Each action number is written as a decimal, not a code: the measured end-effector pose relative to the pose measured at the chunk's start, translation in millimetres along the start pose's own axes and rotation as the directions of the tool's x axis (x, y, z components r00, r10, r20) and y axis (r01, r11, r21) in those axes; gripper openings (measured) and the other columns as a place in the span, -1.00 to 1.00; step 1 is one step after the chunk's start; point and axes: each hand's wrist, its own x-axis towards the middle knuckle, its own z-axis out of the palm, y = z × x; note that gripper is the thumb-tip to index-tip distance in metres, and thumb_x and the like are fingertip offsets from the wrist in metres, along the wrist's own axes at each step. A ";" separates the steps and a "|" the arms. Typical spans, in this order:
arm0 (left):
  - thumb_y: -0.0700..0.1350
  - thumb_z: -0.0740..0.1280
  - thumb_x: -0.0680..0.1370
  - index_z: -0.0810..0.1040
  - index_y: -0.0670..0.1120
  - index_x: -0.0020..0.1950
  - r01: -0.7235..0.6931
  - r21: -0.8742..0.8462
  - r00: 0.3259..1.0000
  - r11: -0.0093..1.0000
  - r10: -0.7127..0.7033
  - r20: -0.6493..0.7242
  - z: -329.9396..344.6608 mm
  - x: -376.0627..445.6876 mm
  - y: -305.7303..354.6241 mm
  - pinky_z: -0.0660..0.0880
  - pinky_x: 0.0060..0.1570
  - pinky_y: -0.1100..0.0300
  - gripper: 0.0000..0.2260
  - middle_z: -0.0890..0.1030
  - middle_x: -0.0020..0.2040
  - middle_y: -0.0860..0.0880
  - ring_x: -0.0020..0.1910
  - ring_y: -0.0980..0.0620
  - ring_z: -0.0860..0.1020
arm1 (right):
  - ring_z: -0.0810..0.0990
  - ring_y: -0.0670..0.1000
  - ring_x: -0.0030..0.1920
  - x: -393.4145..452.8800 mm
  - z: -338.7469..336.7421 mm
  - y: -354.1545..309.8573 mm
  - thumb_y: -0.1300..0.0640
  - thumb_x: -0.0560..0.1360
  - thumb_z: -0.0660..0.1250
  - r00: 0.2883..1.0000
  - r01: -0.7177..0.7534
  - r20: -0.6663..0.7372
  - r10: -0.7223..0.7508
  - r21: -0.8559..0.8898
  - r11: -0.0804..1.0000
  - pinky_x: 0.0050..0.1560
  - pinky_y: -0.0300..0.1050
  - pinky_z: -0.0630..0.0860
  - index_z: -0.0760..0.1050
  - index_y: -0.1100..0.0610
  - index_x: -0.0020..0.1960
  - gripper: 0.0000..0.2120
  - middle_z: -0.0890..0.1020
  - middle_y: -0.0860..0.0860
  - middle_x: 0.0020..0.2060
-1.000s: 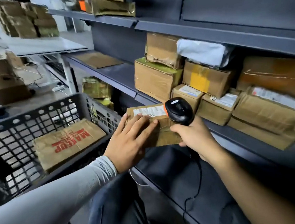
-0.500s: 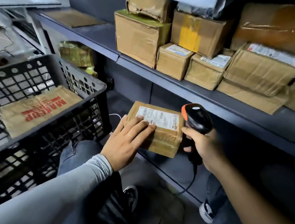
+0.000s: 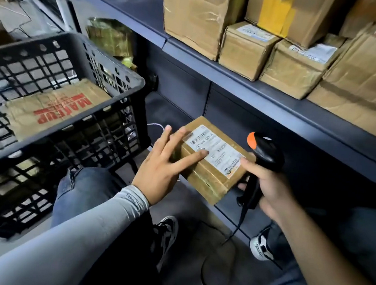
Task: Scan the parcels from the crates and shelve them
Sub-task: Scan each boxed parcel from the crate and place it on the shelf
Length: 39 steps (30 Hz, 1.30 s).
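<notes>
Left hand [image 3: 160,162] spread flat, straight fingers pressing the top and near edge of a small brown tape-wrapped cardboard parcel [image 3: 212,165] at frame centre; right hand [image 3: 271,188] wrapped round the handle of a black handheld scanner with an orange tip [image 3: 264,151], one finger touching the parcel's right edge. Parcel lying on the dark lower shelf [image 3: 240,212], near corner apparently jutting over the lip. Likely risk: a tip off the edge if released before being pushed deeper; possible snag from the trailing cable. White printed label with barcode facing up, glossy tape bands, slightly creased corners. Black plastic lattice crate [image 3: 111,69] at left holding a flat kraft envelope [image 3: 56,108].
</notes>
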 end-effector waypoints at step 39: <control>-0.42 0.47 0.39 0.35 0.25 0.58 0.592 -0.790 0.570 -0.161 -0.610 0.551 22.3 22.0 5.2 0.64 0.01 -0.15 -0.10 0.58 0.35 0.10 0.05 0.20 0.68 | 0.73 0.07 -0.10 -25.3 5.8 11.3 0.13 0.51 0.52 0.993 0.043 -0.087 -0.083 -0.387 0.921 -0.25 -0.03 0.61 0.65 0.07 -0.05 -0.94 0.75 0.05 -0.14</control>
